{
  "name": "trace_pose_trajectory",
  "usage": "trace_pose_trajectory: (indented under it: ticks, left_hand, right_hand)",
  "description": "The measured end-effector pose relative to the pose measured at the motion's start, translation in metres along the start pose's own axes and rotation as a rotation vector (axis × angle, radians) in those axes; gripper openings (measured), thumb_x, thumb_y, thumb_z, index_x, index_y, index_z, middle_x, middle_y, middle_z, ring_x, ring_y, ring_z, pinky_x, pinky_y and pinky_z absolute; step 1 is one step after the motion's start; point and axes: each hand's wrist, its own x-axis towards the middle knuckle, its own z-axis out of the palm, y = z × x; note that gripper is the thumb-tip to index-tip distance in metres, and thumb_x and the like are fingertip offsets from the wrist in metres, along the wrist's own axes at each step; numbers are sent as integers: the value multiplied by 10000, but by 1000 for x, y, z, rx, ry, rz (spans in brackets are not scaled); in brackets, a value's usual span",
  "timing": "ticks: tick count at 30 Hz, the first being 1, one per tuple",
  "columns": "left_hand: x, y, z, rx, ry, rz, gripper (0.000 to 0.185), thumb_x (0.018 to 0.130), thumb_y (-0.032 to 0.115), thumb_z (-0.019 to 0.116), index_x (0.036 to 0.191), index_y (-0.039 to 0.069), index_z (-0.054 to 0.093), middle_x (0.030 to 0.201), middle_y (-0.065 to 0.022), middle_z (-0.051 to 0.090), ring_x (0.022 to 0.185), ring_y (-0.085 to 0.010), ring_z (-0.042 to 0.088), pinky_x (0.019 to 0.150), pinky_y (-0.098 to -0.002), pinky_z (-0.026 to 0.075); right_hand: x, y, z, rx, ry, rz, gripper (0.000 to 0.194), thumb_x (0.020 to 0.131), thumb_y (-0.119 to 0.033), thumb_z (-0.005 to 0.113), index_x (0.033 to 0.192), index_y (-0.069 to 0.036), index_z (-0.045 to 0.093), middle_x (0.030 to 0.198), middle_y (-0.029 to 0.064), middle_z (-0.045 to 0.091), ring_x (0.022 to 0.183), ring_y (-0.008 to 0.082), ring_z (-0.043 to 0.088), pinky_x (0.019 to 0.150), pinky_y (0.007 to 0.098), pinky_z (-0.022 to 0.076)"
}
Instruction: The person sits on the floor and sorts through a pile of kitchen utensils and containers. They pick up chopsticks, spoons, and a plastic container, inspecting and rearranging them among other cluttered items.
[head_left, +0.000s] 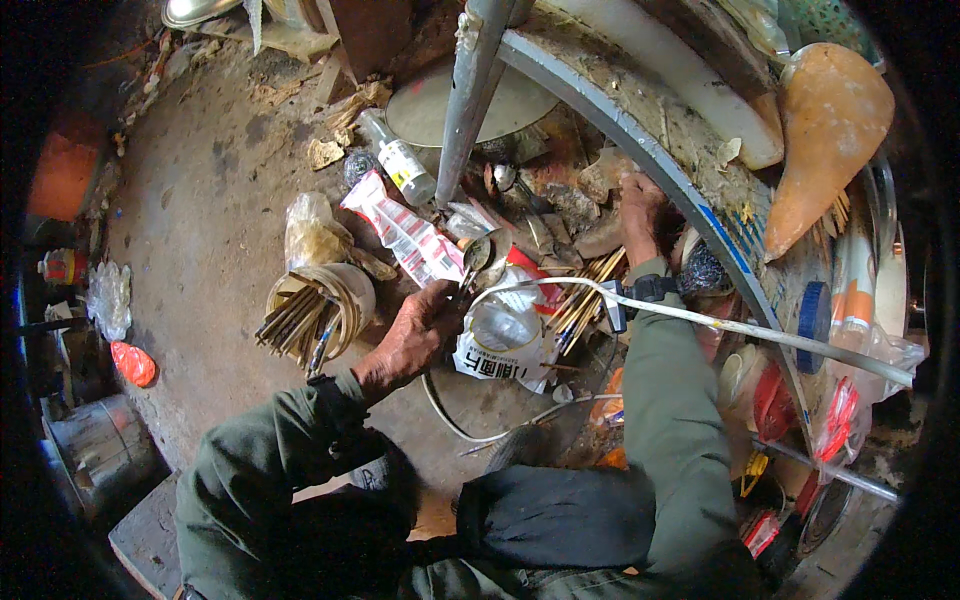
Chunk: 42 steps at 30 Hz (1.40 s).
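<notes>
My left hand (416, 334) is closed around the handles of what look like metal spoons (478, 255), their bowls pointing away from me. Under it lies a white printed plastic bag (499, 349). My right hand (641, 210) reaches beneath the edge of a low table (637, 127), among scraps and debris (566, 206) on the floor. Its fingertips are hidden, so whether they grip anything does not show. Near my right wrist, a loose pile of thin sticks (589, 296) lies on the floor. A white cable (675, 315) passes across my right forearm.
A round tub of sticks (356, 296) stands left of my left hand. Beyond it are a crumpled clear bag (311, 229), a red-and-white packet (405, 232) and a glass bottle (405, 169). A metal table leg (469, 105) rises ahead. An orange gourd-shaped object (836, 127) rests on the table.
</notes>
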Motion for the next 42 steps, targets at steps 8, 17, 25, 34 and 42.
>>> trace_pose_trajectory:
  ticks: [8, 17, 25, 34, 42]
  left_hand:
    - [-6, -2, 3, 62, -38, -91, 304, 949, 4, 587, 1253, 4, 579, 1051, -39, 637, 879, -120, 565, 724, -291, 492]
    - [-8, -8, 1, 14, -35, -28, 349, 920, -44, 514, 1268, -17, 530, 860, -14, 576, 722, -100, 516, 601, -284, 442]
    - [-5, 4, -5, -10, -32, -23, 311, 942, -41, 524, 1251, -10, 547, 926, -5, 580, 800, -101, 528, 657, -276, 460]
    - [-12, 9, -12, 100, 6, 26, 178, 981, 30, 583, 1139, -50, 597, 922, -6, 618, 861, -90, 509, 752, -293, 476]
    - [-10, 1, -19, 8, 22, -30, 241, 958, -12, 535, 1192, -40, 583, 919, -29, 605, 821, -102, 532, 697, -303, 480]
  right_hand:
    - [-36, -50, 31, -269, -305, 201, 318, 844, -339, 752, 965, -53, 684, 828, 92, 683, 696, 188, 631, 612, 343, 496]
    - [-56, -63, 73, -701, -730, -36, 301, 725, -292, 747, 845, -24, 681, 777, 169, 675, 733, 278, 659, 680, 420, 512]
    - [-39, -60, 55, -474, -424, -33, 207, 844, -212, 644, 780, -39, 550, 686, 85, 509, 681, 211, 562, 618, 418, 438]
    - [-32, -39, 98, -514, -529, -186, 225, 709, -154, 699, 765, -1, 543, 727, 192, 549, 707, 359, 559, 632, 464, 434]
    - [-27, -44, 87, -707, -399, -462, 197, 799, -178, 625, 842, 9, 581, 792, 239, 611, 731, 434, 607, 626, 465, 469]
